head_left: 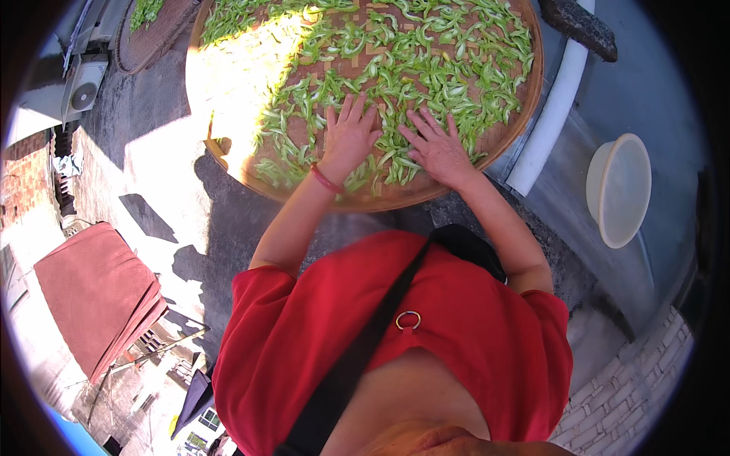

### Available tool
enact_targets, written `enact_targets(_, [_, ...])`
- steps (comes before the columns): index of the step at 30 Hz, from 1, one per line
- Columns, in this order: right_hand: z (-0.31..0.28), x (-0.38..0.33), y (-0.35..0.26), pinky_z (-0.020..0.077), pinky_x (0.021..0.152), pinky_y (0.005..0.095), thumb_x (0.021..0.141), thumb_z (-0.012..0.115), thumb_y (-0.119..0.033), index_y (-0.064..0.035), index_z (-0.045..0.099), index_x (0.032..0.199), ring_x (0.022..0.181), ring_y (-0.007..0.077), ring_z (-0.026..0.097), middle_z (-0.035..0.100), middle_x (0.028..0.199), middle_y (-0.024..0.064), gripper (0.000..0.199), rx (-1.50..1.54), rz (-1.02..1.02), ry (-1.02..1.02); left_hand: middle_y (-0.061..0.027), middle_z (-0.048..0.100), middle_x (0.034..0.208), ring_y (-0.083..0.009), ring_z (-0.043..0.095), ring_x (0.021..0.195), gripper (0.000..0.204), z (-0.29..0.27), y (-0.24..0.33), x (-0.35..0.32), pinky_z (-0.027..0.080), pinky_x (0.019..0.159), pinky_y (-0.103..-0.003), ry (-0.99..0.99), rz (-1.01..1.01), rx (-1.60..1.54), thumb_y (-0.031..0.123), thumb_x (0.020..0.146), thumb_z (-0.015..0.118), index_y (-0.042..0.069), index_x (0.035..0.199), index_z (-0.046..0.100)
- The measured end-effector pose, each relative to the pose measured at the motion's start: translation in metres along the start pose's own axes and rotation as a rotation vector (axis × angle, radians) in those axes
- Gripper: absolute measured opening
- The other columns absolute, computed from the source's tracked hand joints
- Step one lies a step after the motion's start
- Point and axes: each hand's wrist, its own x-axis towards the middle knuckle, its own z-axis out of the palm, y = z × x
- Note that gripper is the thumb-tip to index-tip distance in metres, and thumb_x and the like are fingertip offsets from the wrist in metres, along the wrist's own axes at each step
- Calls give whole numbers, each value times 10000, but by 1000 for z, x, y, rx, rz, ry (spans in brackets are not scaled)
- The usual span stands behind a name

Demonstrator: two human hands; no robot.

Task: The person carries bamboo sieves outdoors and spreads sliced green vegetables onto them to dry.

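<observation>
A wide round woven bamboo tray (498, 146) lies before me, strewn with thin, curved slices of a pale green vegetable (433, 76). Over its near half, my left hand (351, 139) rests with fingers spread, touching or just above the slices; a reddish bangle (327, 180) circles that wrist. To its right, my right hand (439, 148) also lies with fingers apart on the slices near the tray's right front. Neither hand grips anything that I can see. Bright sunlight washes out the slices at the tray's left side.
A white plastic basin (625, 190) stands to the right, beyond a white pipe (551, 114). A dark stone slab (582, 29) lies at the upper right. At the upper left is part of another woven tray (156, 42) with green pieces. A brown-red cover (99, 296) is at lower left.
</observation>
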Motion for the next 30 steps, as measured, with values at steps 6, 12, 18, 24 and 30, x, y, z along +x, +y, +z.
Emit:
enact_targets(6, [-15, -20, 34, 190, 1030, 632, 857, 557, -247, -192, 418, 1338, 1365, 266, 198, 275, 1450, 62, 504, -155, 342, 3, -29, 407, 1373, -234, 306, 1315, 512, 27, 33, -20, 229, 1023, -590, -26, 435, 117, 419, 805, 569, 179, 1255, 516])
enact_targets(12, [-14, -35, 8, 212, 1017, 641, 820, 608, -299, -187, 472, 1292, 1353, 297, 217, 296, 1433, 72, 504, -103, 137, -134, -116, 370, 1390, -318, 281, 1318, 550, 20, 35, -35, 238, 1008, -604, -22, 238, 101, 440, 778, 596, 200, 1266, 512])
enact_targets(18, [-19, -41, 5, 221, 1027, 613, 832, 594, -337, -143, 496, 1270, 1341, 296, 244, 305, 1427, 86, 489, -64, 285, -72, -127, 402, 1360, -341, 325, 1287, 527, 4, 39, -45, 259, 993, -592, 11, 287, -13, 434, 776, 605, 184, 1236, 541])
enact_targets(24, [-7, -39, 12, 297, 1014, 512, 837, 603, -281, -66, 558, 1186, 1259, 316, 376, 421, 1341, 121, 413, 20, 314, 182, -115, 421, 1339, -281, 324, 1293, 561, -2, -12, -14, 277, 1006, -536, 16, 227, -135, 419, 793, 611, 104, 1245, 503])
enact_targets(30, [4, -32, 7, 395, 882, 406, 819, 606, -160, -25, 609, 1035, 1029, 307, 509, 543, 1153, 105, 255, 4, 304, 421, -112, 384, 1377, -276, 291, 1317, 604, -13, -72, 93, 231, 1032, -555, 201, 13, 46, 444, 838, 555, 74, 1300, 430])
